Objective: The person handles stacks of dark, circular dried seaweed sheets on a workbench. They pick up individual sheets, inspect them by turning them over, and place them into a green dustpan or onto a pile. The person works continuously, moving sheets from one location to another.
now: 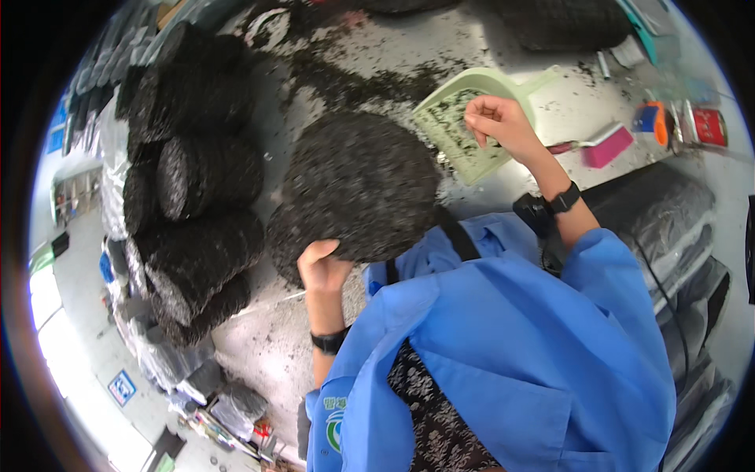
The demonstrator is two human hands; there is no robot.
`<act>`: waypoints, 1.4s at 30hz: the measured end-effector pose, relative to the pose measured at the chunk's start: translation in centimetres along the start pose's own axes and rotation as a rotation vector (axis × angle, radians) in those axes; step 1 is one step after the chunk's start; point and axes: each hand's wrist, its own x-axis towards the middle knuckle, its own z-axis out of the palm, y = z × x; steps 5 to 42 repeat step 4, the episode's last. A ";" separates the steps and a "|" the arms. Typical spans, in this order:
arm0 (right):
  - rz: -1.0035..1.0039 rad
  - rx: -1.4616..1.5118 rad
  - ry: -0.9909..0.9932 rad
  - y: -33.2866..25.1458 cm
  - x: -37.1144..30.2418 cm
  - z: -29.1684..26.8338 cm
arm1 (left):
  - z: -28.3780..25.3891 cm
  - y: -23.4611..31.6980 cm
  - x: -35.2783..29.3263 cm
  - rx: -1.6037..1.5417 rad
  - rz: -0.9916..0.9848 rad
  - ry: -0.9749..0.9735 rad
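Note:
A round, flat black cake of dried, crumbly material stands tilted on the grey table, with a second such disc behind its lower left. My left hand grips the cake's lower edge from below. My right hand hovers over a pale green dustpan that holds dark crumbs; its fingers are pinched together, and whether they hold a crumb I cannot tell. Both wrists wear black bands, and blue sleeves cover my arms.
Stacks of the same black discs fill the table's left side. Dark crumbs litter the far tabletop. A pink-handled brush, a roll of tape and a red can lie at the right. Bagged black bundles sit below them.

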 end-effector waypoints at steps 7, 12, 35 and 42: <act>0.183 -0.915 0.228 6.2 0.5 -8.2 | 0.2 0.7 -0.1 -0.090 0.044 -0.066; 0.183 -0.915 0.228 6.2 0.5 -8.2 | 0.2 0.7 -0.1 -0.090 0.044 -0.066; 0.183 -0.915 0.228 6.2 0.5 -8.2 | 0.2 0.7 -0.1 -0.090 0.044 -0.066; 0.183 -0.915 0.228 6.2 0.5 -8.2 | 0.2 0.7 -0.1 -0.090 0.044 -0.066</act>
